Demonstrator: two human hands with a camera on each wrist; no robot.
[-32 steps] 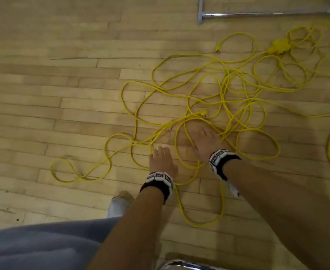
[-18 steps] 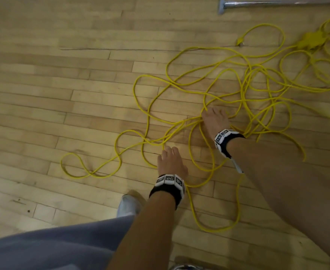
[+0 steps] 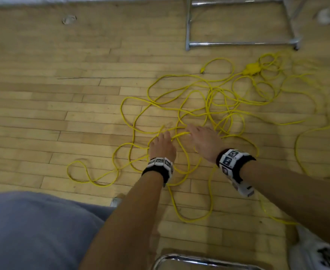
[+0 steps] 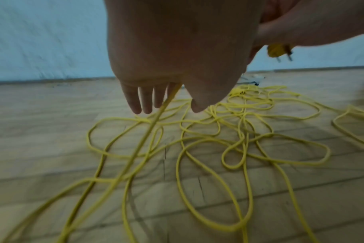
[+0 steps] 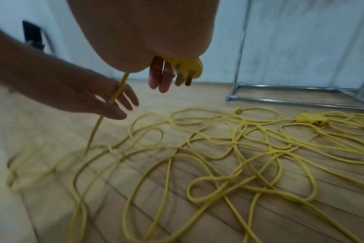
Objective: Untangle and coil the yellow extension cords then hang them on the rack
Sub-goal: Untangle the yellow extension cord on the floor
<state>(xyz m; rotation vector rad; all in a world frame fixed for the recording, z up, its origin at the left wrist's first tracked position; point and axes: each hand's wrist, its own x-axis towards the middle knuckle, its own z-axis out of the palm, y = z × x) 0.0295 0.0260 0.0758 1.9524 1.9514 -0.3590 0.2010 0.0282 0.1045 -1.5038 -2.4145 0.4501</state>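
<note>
Head view: a person bends over a tangle of yellow extension cords (image 3: 209,114) sprawled on a wooden floor (image 3: 62,114), both hands low over the near edge of the heap. The left hand (image 3: 162,147) and right hand (image 3: 203,141) sit close together, with loops running under and beyond them. Past the right hand, at the far edge of the tangle, lies a yellow multi-outlet block (image 3: 252,68), and just beyond it stands the chrome base of the rack (image 3: 238,43). Bare floor spreads out to the left of the left hand. A white shoe (image 3: 319,252) shows beneath the right forearm.

Left wrist view: the left hand (image 4: 172,54) hangs with its fingers (image 4: 144,98) straight and relaxed, a taut strand of cord (image 4: 148,131) running down between them towards the floor; whether they pinch it cannot be told. To its right, the right hand holds a yellow plug (image 4: 277,50), prongs pointing down.

Right wrist view: the right hand (image 5: 143,36) grips the plug (image 5: 187,67) against its curled fingers, the cord dropping through the left hand's (image 5: 83,92) spread fingers. Loops cover the floor below and ahead, reaching to the rack's foot (image 5: 301,98).
</note>
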